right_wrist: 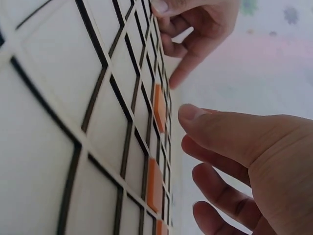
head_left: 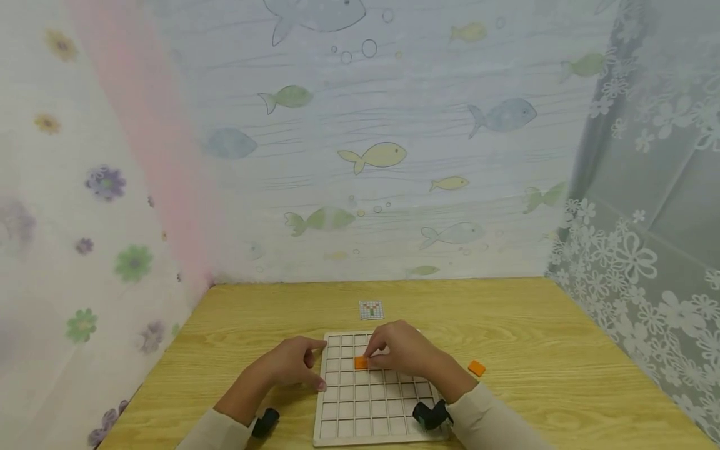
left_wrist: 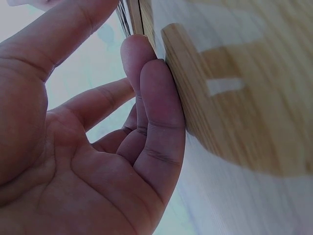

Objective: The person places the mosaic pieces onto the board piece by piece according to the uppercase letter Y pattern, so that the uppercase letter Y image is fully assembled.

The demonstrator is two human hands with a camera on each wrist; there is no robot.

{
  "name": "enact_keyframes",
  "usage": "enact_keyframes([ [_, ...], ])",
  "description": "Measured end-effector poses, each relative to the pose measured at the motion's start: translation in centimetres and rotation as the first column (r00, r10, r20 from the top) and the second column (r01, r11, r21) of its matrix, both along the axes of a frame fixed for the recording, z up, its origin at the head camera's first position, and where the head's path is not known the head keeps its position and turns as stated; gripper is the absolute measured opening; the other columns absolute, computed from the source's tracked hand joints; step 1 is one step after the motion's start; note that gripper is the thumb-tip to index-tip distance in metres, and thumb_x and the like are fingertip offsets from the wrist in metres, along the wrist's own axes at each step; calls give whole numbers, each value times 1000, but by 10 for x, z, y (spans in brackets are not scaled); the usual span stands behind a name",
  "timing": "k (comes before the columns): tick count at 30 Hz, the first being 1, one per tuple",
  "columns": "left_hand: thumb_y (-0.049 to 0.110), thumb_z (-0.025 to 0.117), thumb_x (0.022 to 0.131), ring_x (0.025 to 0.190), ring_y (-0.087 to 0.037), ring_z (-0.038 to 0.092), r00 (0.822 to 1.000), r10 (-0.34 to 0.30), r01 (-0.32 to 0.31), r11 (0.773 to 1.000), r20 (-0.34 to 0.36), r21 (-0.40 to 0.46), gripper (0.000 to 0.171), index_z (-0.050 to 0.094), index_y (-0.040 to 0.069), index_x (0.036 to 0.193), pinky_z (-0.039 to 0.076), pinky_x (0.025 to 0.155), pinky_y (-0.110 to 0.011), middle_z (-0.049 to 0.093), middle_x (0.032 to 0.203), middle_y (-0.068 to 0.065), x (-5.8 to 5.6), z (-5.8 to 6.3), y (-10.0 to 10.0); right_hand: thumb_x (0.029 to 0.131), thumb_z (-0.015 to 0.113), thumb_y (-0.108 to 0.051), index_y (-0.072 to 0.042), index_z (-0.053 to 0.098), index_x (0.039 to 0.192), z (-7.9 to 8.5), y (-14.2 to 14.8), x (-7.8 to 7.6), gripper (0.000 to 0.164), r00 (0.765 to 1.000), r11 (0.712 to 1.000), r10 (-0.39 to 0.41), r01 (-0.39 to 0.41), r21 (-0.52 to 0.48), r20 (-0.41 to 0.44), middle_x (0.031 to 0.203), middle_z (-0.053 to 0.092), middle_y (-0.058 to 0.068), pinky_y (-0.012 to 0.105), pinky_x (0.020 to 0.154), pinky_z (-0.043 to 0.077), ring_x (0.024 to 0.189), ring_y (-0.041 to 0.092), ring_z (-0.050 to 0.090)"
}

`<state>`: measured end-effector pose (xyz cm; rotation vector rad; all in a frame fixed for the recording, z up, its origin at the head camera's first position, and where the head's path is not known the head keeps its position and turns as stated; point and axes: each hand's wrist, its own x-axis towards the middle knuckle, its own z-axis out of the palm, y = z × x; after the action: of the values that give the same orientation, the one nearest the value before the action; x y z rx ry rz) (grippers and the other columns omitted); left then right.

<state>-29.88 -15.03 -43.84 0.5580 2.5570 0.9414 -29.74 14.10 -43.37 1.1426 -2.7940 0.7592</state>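
A pale gridded board [head_left: 347,410] lies on the table. My left hand [head_left: 290,362] is at its left edge, index fingertip and thumb touching the rim; in the left wrist view this hand [left_wrist: 98,147] has loosely bent fingers and nothing in its grasp. Over the board's upper middle is my right hand [head_left: 402,349], fingertips close to an orange square tile [head_left: 360,363] set in the grid. The right wrist view shows the right hand [right_wrist: 234,161] just off the board, holding nothing, with several orange tiles [right_wrist: 154,185] in the cells. Some are hidden by that hand in the head view.
A loose orange tile [head_left: 476,368] lies on the wooden table [head_left: 534,337] right of the board. Beyond the board is a small card [head_left: 371,310] with a coloured grid pattern. Fish-printed sheeting [head_left: 382,206] stands behind the table, with patterned curtains at both sides.
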Motion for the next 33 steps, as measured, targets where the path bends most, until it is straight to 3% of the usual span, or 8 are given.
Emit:
enact_keyframes([
  [8,23,94,77,70,-18,45,1000,-8,8,1000,4,8,87,53,5,151,36,59,-32,54,81,-4,0,1,0,91,81,-17,-17,84,103,8,22,3,12,996,999,-14,18,-47,89,103,74,-9,26,79,55,91,12,66],
  [16,22,94,77,66,-17,42,1000,-17,16,999,15,40,88,52,4,152,36,58,-32,50,77,-3,2,0,-1,94,79,-19,-17,83,107,12,46,5,14,997,999,9,-5,-45,76,102,75,-4,29,78,57,88,6,66],
  [33,21,93,78,64,-18,39,999,-41,40,997,17,73,88,51,2,152,34,55,-31,48,75,-3,2,-1,-2,92,80,-29,-15,81,114,13,98,9,25,987,990,-19,41,-134,160,106,74,2,28,75,57,90,7,66],
])
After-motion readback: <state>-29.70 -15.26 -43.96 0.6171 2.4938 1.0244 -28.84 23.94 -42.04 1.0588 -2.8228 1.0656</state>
